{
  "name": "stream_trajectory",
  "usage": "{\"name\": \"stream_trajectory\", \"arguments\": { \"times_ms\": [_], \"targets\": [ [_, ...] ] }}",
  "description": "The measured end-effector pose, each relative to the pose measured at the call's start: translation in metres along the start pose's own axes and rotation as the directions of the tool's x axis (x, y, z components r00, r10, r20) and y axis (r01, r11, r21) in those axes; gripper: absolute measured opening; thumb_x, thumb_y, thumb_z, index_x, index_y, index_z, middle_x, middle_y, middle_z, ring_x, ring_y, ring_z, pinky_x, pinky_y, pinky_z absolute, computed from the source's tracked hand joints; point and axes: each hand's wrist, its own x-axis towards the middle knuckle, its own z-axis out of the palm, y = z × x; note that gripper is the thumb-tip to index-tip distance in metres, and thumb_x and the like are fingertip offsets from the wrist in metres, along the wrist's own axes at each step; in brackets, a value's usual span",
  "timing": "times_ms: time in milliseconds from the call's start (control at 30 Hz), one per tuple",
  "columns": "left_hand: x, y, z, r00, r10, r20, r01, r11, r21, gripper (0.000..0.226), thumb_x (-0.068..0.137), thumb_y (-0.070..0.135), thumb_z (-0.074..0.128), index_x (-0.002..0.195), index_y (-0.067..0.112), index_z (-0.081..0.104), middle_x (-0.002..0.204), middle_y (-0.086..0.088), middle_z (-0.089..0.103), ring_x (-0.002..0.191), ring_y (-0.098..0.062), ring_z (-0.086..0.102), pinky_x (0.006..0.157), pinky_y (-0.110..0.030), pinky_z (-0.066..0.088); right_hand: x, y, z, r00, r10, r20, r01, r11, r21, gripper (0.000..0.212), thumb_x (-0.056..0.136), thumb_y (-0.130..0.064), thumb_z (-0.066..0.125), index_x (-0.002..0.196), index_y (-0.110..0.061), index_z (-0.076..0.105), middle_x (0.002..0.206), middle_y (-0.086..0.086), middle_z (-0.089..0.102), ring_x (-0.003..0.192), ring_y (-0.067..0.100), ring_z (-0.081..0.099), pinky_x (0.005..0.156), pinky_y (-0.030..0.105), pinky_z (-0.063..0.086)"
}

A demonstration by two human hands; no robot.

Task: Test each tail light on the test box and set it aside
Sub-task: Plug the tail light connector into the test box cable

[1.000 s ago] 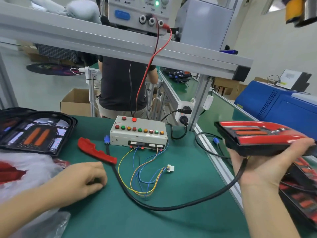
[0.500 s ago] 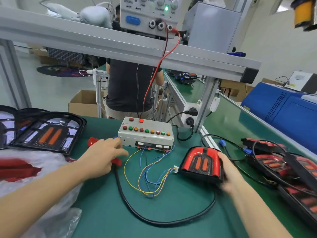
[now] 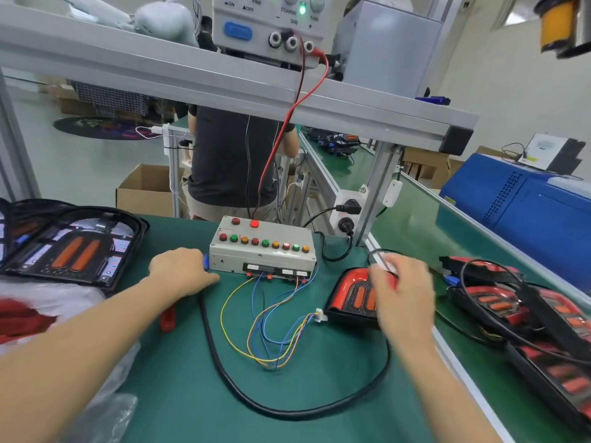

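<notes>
Reaching left hand grips blue plug at test box — right hand blurred, fingers spread over tail light.

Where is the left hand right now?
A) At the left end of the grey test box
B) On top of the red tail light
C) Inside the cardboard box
A: the left hand rests at the blue plug beside the test box's left end.

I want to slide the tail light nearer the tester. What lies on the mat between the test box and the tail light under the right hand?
In the head view, coloured wires run from the test box to a white connector beside the tail light.
</notes>
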Motion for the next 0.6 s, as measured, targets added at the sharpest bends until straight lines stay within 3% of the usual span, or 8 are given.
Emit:
{"name": "stream_trajectory", "arguments": {
  "times_ms": [67, 133, 200, 267, 367, 467, 533, 600],
  "targets": [
    [0.003, 0.006, -0.001, 0.998, -0.048, -0.037, 0.048, 0.999, 0.013, 0.03, 0.078, 0.046, 0.059, 0.069, 0.021, 0.044, 0.07, 0.006, 0.047, 0.077, -0.022, 0.055, 0.065, -0.025, 0.042, -0.034, -0.042, -0.001, 0.931, -0.31, 0.194, 0.308, 0.951, 0.037, 0.009, 0.085, -0.027, 0.065, 0.08, -0.022, 0.07, 0.083, -0.005, 0.064, 0.085, 0.017, 0.056, 0.081, 0.039, 0.044],
    [0.004, 0.009, -0.004, 0.995, -0.087, -0.042, 0.086, 0.996, -0.024, 0.019, 0.078, 0.031, 0.058, 0.071, 0.019, 0.045, 0.069, 0.003, 0.047, 0.076, -0.024, 0.055, 0.064, -0.026, 0.042, -0.07, -0.072, 0.007, 0.766, -0.493, 0.412, 0.544, 0.839, -0.008, 0.028, 0.079, -0.05, 0.057, 0.067, -0.028, 0.068, 0.069, -0.009, 0.057, 0.072, 0.013, 0.054, 0.07, 0.031, 0.042],
    [0.005, 0.007, -0.006, 0.991, -0.132, -0.018, 0.13, 0.987, -0.097, 0.016, 0.077, 0.025, 0.059, 0.071, 0.017, 0.046, 0.072, 0.0, 0.05, 0.078, -0.026, 0.055, 0.065, -0.027, 0.042, -0.098, -0.086, 0.02, 0.597, -0.509, 0.62, 0.71, 0.695, -0.113, 0.044, 0.07, -0.071, 0.05, 0.061, -0.033, 0.068, 0.06, -0.013, 0.053, 0.064, 0.007, 0.054, 0.062, 0.02, 0.042],
    [0.007, -0.001, -0.007, 0.981, -0.192, 0.007, 0.187, 0.947, -0.26, 0.018, 0.078, 0.026, 0.061, 0.073, 0.012, 0.051, 0.078, -0.006, 0.057, 0.077, -0.029, 0.056, 0.065, -0.028, 0.043, -0.111, -0.093, 0.029, 0.525, -0.452, 0.721, 0.767, 0.619, -0.17, 0.05, 0.061, -0.084, 0.051, 0.058, -0.037, 0.068, 0.054, -0.015, 0.051, 0.058, 0.001, 0.054, 0.059, 0.014, 0.041],
    [0.009, -0.012, -0.019, 0.961, -0.276, -0.013, 0.195, 0.711, -0.676, 0.024, 0.084, 0.022, 0.056, 0.07, 0.003, 0.055, 0.065, -0.016, 0.062, 0.059, -0.03, 0.056, 0.059, -0.033, 0.047, -0.109, -0.099, 0.03, 0.521, -0.41, 0.749, 0.739, 0.656, -0.155, 0.047, 0.072, -0.073, 0.059, 0.075, -0.027, 0.071, 0.072, -0.007, 0.061, 0.072, 0.013, 0.059, 0.066, 0.022, 0.039],
    [-0.003, -0.017, -0.044, 0.948, -0.317, -0.019, 0.077, 0.289, -0.954, 0.015, 0.091, 0.011, 0.047, 0.077, 0.009, 0.051, 0.055, -0.012, 0.053, 0.035, -0.024, 0.057, 0.036, -0.024, 0.046, -0.104, -0.095, 0.035, 0.501, -0.339, 0.797, 0.652, 0.753, -0.09, 0.023, 0.093, -0.024, 0.057, 0.102, -0.003, 0.059, 0.105, 0.016, 0.055, 0.099, 0.033, 0.054, 0.056, 0.029, 0.021],
    [-0.02, -0.014, -0.056, 0.951, -0.296, -0.088, -0.068, 0.079, -0.995, 0.017, 0.094, 0.008, 0.042, 0.08, 0.018, 0.047, 0.065, -0.01, 0.049, 0.039, -0.019, 0.063, 0.036, -0.022, 0.05, -0.102, -0.087, 0.036, 0.595, -0.33, 0.733, 0.59, 0.798, -0.119, 0.018, 0.095, -0.016, 0.049, 0.11, -0.008, 0.055, 0.112, 0.013, 0.051, 0.104, 0.034, 0.053, 0.054, 0.031, 0.023],
    [-0.042, -0.005, -0.057, 0.937, -0.238, -0.254, -0.247, 0.058, -0.967, 0.021, 0.095, 0.008, 0.044, 0.081, 0.024, 0.047, 0.068, -0.006, 0.052, 0.053, -0.019, 0.069, 0.049, -0.023, 0.056, -0.092, -0.082, 0.037, 0.717, -0.334, 0.612, 0.476, 0.876, -0.081, 0.026, 0.097, -0.024, 0.047, 0.122, -0.019, 0.053, 0.116, 0.002, 0.05, 0.106, 0.025, 0.053, 0.072, 0.034, 0.038]
  ]
}}
